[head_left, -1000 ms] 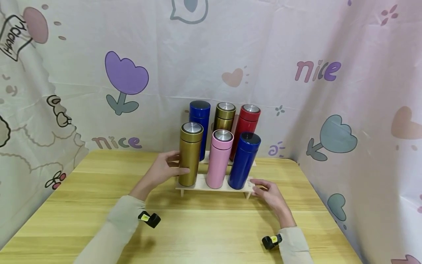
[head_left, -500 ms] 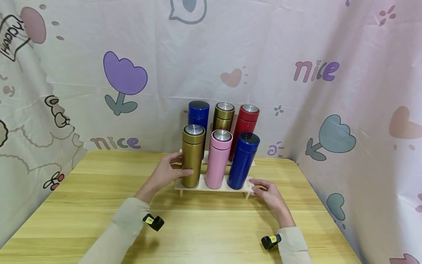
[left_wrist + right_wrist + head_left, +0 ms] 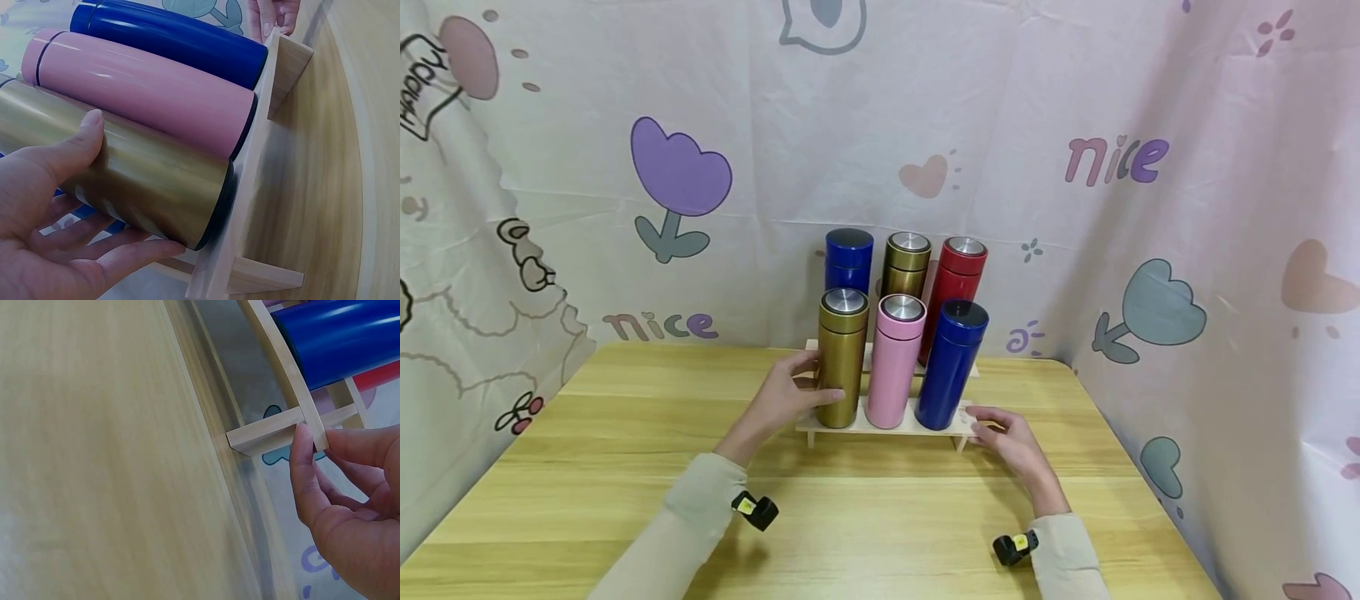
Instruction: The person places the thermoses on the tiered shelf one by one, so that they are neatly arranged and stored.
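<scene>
My left hand [image 3: 784, 398] grips a gold thermos flask [image 3: 842, 358] at the left end of the front step of a pale wooden rack [image 3: 880, 423]. In the left wrist view, the thumb lies over the flask [image 3: 150, 169] and the fingers pass beneath, its dark base right at the board. Beside it on the same step stand a pink flask [image 3: 892, 367] and a blue flask [image 3: 951, 367]. My right hand [image 3: 1017, 446] pinches the right end of that step; the right wrist view shows thumb and finger on either side of the board [image 3: 306, 415].
On the rack's rear step stand another blue flask [image 3: 848, 258], a darker gold one [image 3: 907, 262] and a red one [image 3: 958, 279], partly hidden by the front row. The rack stands on a wood-grain table [image 3: 865, 525] before a patterned cloth [image 3: 820, 150].
My left hand has moved the gold flask a little right and down, closer to the pink one along the front step. The right hand keeps its hold on the rack's end.
</scene>
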{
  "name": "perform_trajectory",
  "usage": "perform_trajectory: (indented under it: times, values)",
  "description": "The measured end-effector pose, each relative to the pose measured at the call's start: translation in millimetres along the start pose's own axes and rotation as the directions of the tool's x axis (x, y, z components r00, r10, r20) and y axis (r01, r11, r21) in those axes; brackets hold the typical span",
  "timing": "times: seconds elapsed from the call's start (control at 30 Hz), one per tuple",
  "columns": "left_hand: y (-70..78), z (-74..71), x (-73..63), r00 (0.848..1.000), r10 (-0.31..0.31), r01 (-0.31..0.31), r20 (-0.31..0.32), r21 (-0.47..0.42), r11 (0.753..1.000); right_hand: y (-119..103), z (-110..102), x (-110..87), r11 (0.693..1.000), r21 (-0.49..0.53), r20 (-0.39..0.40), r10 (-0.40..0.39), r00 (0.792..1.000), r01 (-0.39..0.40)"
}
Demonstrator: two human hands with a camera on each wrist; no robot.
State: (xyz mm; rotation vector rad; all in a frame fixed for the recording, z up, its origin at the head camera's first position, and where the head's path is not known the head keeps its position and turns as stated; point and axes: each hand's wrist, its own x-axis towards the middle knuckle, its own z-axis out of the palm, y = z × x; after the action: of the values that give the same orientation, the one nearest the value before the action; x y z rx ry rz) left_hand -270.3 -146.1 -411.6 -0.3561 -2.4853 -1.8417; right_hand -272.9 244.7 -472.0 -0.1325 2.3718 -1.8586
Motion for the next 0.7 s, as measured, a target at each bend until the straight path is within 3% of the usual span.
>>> perform_trajectory:
  times: [0.33, 0.7]
  values:
    - [-0.3, 2.8, 1.1, 1.000, 0.026, -0.026, -0.007, 0.022, 0.999, 1.8, -2.6, 4.0, 1.000, 0.018, -0.003, 0.004, 1.000, -0.004]
    - [-3.3, 4.7, 2.2, 1.000, 0.003, -0.002, -0.020, 0.030, 1.000, 4.6, -2.3, 4.0, 1.000, -0.002, -0.001, 0.010, 1.000, -0.010]
